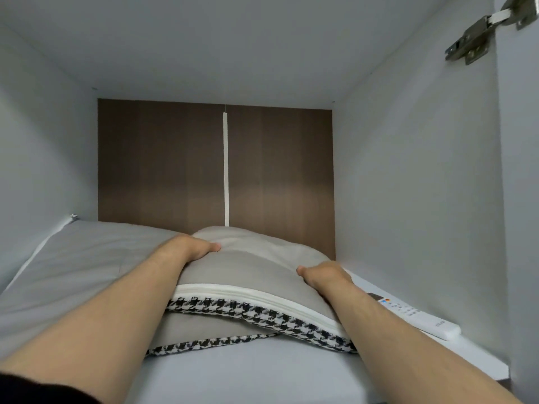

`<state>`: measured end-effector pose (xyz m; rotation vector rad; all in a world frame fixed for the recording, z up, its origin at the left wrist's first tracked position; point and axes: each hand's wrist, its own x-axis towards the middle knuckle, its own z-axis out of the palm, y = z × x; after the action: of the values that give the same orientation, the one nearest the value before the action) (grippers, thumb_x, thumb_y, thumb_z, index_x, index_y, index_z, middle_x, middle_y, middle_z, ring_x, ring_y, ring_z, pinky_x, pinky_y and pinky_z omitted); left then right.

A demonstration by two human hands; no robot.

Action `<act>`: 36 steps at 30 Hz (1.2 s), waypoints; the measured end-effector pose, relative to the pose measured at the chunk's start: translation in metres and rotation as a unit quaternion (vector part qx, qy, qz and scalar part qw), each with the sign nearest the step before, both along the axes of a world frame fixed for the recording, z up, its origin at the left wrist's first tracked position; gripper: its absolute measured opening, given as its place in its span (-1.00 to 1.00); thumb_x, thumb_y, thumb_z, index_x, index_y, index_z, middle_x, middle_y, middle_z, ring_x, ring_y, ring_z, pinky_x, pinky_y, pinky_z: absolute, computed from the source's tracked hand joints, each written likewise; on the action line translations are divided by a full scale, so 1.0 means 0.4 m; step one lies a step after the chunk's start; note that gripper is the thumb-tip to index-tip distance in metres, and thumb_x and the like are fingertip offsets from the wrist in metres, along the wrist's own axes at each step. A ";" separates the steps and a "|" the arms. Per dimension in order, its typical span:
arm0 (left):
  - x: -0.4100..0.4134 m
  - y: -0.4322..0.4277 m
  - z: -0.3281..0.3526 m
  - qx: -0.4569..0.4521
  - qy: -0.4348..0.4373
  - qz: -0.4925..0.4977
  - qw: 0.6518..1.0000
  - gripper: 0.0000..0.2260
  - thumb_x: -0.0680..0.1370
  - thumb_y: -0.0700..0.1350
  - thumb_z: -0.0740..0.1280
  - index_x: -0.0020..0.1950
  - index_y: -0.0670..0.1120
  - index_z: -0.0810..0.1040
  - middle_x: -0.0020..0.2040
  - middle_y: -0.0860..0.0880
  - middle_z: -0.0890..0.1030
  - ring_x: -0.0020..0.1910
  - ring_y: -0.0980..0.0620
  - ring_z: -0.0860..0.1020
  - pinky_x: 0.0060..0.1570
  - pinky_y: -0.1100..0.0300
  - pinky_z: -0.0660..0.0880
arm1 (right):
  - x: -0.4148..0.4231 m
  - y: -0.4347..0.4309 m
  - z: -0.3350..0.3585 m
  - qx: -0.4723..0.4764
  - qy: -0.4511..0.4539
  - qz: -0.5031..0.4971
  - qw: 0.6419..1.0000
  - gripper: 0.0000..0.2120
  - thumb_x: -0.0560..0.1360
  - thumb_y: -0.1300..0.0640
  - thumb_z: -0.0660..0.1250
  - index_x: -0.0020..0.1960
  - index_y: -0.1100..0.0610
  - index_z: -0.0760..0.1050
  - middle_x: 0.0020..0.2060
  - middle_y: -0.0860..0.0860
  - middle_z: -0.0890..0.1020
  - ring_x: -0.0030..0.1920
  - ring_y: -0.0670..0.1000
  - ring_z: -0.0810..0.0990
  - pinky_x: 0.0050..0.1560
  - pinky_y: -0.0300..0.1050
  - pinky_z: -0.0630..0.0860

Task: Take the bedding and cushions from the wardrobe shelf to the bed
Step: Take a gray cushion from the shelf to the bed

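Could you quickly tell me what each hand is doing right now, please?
Left hand: grips the top cushion at its left side.
Right hand: grips the same cushion at its right side.

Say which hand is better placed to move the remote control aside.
Probably right: the right hand grips the top cushion next to the white remote control; the left hand holds the cushion's opposite side.

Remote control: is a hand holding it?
No, the remote control lies on the shelf, while the left hand and the right hand both hold the top cushion.
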<state>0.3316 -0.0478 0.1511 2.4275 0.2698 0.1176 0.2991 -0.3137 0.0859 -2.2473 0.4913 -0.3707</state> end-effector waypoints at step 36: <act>-1.038 -0.084 -0.297 -0.123 -0.472 0.010 0.873 -0.69 0.38 0.10 0.44 -0.35 0.05 0.33 -0.39 0.15 0.37 -0.41 0.17 0.30 -0.44 0.25 0.19 | -1.108 -0.086 -0.156 0.019 -0.377 -0.024 0.926 -0.74 0.38 -0.09 0.40 -0.17 -0.03 0.34 -0.27 -0.11 0.56 -0.21 -0.02 0.56 -0.23 -0.04 0.46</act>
<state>-0.0834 -0.0816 0.0323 1.8446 -0.1369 1.1588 -0.1440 -0.3482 0.0233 -1.8606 0.1355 -1.1730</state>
